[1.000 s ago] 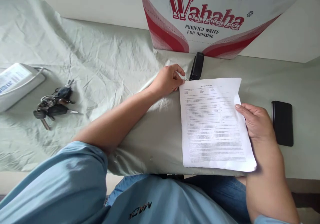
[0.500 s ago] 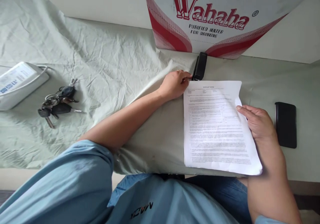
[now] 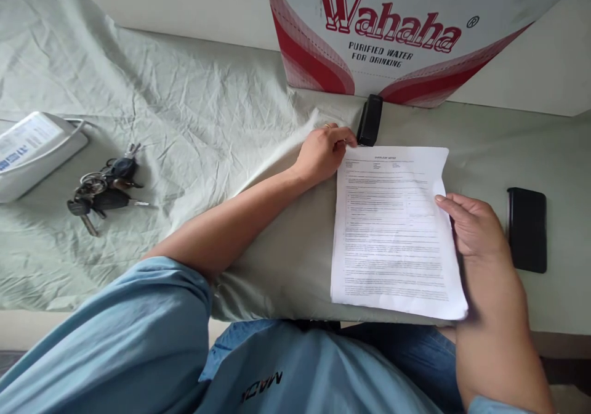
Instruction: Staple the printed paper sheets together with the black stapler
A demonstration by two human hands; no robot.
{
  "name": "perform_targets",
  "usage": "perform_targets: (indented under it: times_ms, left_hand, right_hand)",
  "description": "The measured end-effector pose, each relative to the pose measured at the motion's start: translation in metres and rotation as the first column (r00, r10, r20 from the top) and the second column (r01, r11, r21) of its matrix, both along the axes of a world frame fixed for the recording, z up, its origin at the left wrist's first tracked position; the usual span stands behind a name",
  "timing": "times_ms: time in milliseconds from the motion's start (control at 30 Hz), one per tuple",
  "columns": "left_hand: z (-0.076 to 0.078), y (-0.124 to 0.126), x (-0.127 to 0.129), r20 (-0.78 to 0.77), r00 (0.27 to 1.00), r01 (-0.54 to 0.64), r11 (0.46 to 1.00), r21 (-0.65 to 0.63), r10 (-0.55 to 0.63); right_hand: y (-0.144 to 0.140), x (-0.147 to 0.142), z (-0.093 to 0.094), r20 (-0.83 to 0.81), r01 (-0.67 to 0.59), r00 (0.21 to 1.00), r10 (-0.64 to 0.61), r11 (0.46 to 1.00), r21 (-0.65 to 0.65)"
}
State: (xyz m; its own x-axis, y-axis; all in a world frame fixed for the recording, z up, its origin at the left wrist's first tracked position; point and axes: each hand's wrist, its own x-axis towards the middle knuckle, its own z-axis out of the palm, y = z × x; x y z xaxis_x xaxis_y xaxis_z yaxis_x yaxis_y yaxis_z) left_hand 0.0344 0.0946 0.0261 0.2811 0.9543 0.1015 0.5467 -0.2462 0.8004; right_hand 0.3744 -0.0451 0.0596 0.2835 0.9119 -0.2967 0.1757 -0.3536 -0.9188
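The printed paper sheet lies on the green cloth before me, its long axis running away from my body. My left hand pinches its top-left corner, fingers nearly closed, just beside the black stapler. My right hand grips the right edge, fingers curled over it. Both hands touch it; the black phone lies near the right one.

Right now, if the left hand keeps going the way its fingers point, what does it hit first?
Most likely the black stapler, lying just beyond the left hand at the paper's top corner. Behind that stands the Wahaha box. The gap between fingertips and stapler looks small, but depth is unclear.
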Motion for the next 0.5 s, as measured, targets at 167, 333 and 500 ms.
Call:
perform_targets:
  times_ms: [167,333,500]
  left_hand:
    - [-0.006,0.005,0.000,-0.084,0.996,0.036,0.999,0.022,-0.034]
    - [-0.006,0.010,-0.002,-0.172,0.982,0.084,0.996,0.036,-0.076]
    - [-0.006,0.013,-0.002,-0.191,0.975,0.124,0.992,0.040,-0.114]
  right_hand:
    - [0.000,-0.006,-0.014,0.080,0.105,0.991,-0.110,0.993,0.058]
    - [0.010,-0.006,-0.028,0.245,0.195,0.940,-0.239,0.962,0.191]
    - [0.019,-0.008,-0.038,0.284,0.187,0.925,-0.254,0.952,0.244]
